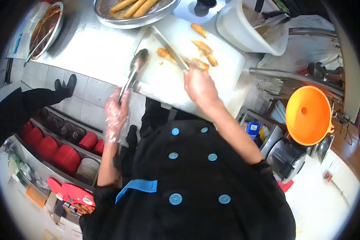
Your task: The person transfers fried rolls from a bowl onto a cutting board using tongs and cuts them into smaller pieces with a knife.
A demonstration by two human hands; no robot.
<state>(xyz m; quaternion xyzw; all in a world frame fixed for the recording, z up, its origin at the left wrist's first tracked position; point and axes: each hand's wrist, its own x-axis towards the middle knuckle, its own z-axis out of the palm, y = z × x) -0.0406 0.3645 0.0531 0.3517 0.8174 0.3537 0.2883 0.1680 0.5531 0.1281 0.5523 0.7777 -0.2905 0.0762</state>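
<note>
My right hand (200, 86), bare, is closed round the handle of a knife (170, 47), whose blade lies across the white cutting board (156, 80). Beside the blade are cut pieces of fried roll (196, 63), and other pieces (204, 50) lie farther back on the board. In a clear plastic glove, my left hand (117, 110) grips metal tongs (133, 72), their dark tips at the board's left edge. A metal strainer bowl (128, 25) behind the board holds several whole rolls (142, 7).
A bowl of dark red sauce (48, 30) stands at the far left. At the back right is a white bin (240, 34) with utensils. An orange colander (308, 116) hangs at right. Another person's leg and shoe (71, 85) show at left, near stacked red dishes (66, 158).
</note>
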